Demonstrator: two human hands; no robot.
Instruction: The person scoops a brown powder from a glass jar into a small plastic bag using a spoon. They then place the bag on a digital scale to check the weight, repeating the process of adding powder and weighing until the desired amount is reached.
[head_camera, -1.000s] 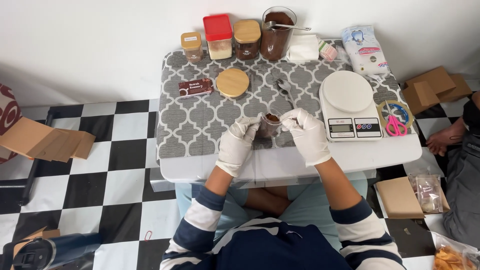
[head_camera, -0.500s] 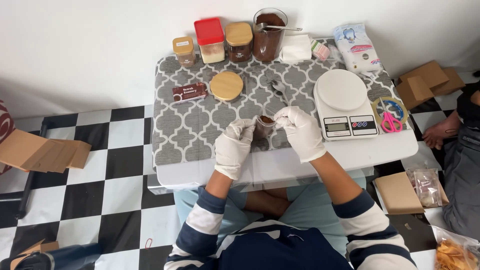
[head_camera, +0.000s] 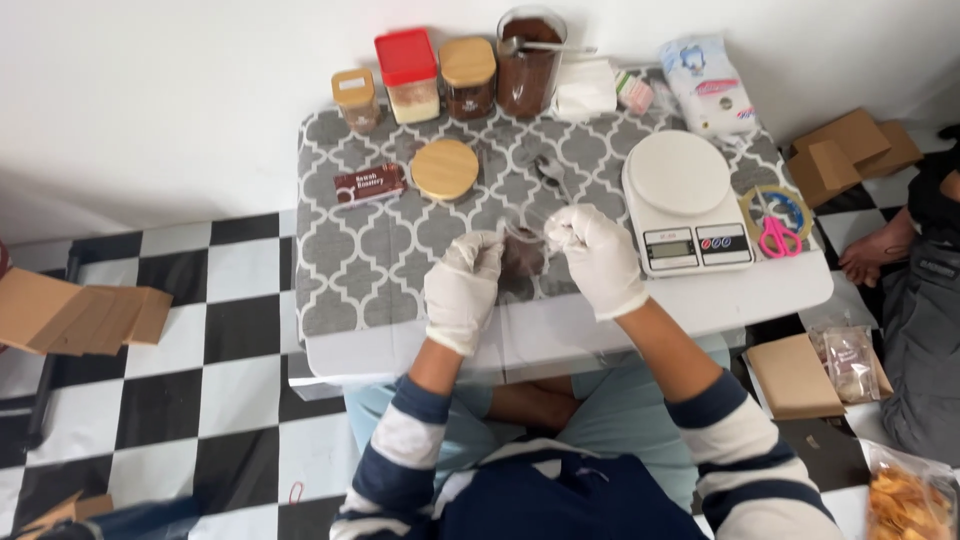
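— Checkered floor, small table (head_camera: 380, 280) under grey patterned cloth. Hands?
— Left hand (head_camera: 462, 290) and right hand (head_camera: 600, 258), both gloved, closed on a small clear pouch (head_camera: 522, 258) of dark powder, held between them above the near edge.
— Risks?
— Likely spill over the edge if tipped or squeezed. Spoon (head_camera: 552, 178), kitchen scale (head_camera: 688, 202) close by right wrist; could get knocked.

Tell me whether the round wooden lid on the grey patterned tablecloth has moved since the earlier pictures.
No. The round wooden lid still lies just right of the small brown box and in front of the red-lidded jar; only the camera shifted.
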